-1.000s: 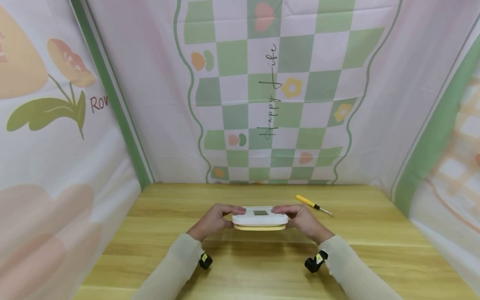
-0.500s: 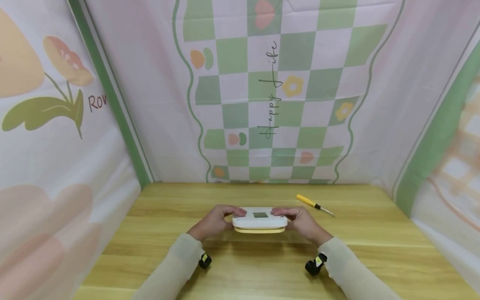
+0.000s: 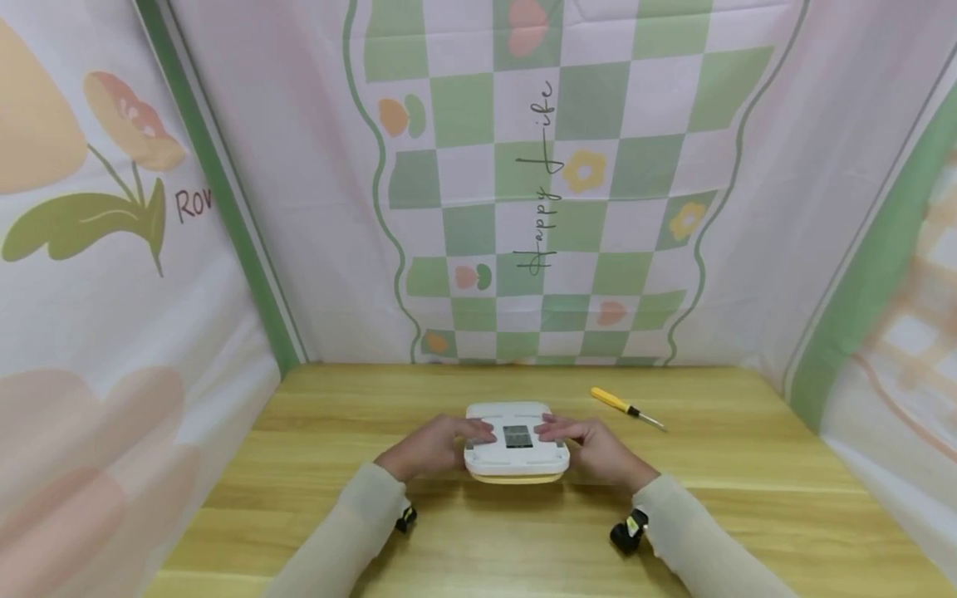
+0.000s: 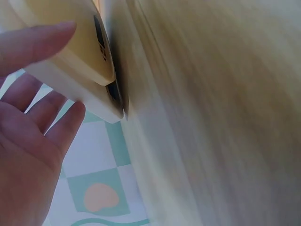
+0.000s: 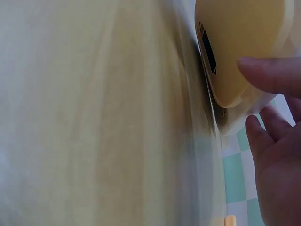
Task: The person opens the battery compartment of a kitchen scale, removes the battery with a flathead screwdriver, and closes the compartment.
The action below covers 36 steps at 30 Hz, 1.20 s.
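Note:
A kitchen scale [image 3: 516, 459], rounded-square with a white underside and a yellow top, is held underside up just above the table. A grey label [image 3: 517, 436] sits in the middle of the white side. My left hand [image 3: 435, 446] grips its left edge, fingers on the white side and thumb on the yellow face. On the opposite edge my right hand [image 3: 598, 450] holds it the same way. Both wrist views show the yellow face from below, with a dark strip [image 5: 208, 51] near one edge and a gap between the yellow and white layers.
A screwdriver [image 3: 626, 409] with a yellow handle lies on the wooden table [image 3: 336, 531], behind and right of the right hand. Printed cloth [image 3: 321, 208] hangs along the back and both sides. Black wrist cameras [image 3: 628, 531] sit at the sleeves.
The scale has tilted, so more of its white underside and label faces the head camera. It has come slightly lower and nearer, both hands turning with it. The screwdriver has stayed put.

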Each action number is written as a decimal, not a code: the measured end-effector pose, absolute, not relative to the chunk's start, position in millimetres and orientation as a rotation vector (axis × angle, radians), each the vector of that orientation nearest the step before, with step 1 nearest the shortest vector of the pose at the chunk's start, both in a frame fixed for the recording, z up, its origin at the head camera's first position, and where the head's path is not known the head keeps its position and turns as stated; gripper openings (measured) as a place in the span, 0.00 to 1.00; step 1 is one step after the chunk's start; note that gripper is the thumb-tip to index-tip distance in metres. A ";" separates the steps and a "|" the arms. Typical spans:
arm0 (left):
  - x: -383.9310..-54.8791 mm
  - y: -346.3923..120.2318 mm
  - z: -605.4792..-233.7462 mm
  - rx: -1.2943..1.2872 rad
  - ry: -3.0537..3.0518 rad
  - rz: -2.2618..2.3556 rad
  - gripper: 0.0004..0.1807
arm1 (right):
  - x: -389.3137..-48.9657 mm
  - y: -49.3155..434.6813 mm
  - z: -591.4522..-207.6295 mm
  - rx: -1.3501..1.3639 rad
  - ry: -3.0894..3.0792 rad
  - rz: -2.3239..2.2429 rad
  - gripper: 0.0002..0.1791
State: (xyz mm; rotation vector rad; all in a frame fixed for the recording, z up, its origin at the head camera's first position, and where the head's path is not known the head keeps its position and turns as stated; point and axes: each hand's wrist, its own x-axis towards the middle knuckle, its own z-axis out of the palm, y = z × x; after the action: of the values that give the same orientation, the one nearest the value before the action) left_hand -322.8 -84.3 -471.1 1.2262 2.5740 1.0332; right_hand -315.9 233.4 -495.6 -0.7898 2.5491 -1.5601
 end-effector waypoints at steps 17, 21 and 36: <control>-309.8 -78.7 -462.0 1.016 2.553 0.829 0.42 | -311.2 235.8 -493.2 -0.909 2.620 -1.349 0.28; -308.1 -77.8 -462.1 1.064 2.580 0.765 0.43 | -308.4 235.3 -492.4 -0.923 2.628 -1.316 0.29; -312.4 -75.1 -470.9 1.129 2.637 0.671 0.45 | -302.9 231.1 -487.3 -0.910 2.652 -1.092 0.38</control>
State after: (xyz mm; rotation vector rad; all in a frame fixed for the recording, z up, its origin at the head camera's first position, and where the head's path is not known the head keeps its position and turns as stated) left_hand -312.4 -75.1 -470.9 1.1292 2.6369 0.6709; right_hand -302.9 231.1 -487.3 -0.9100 2.6519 -1.0915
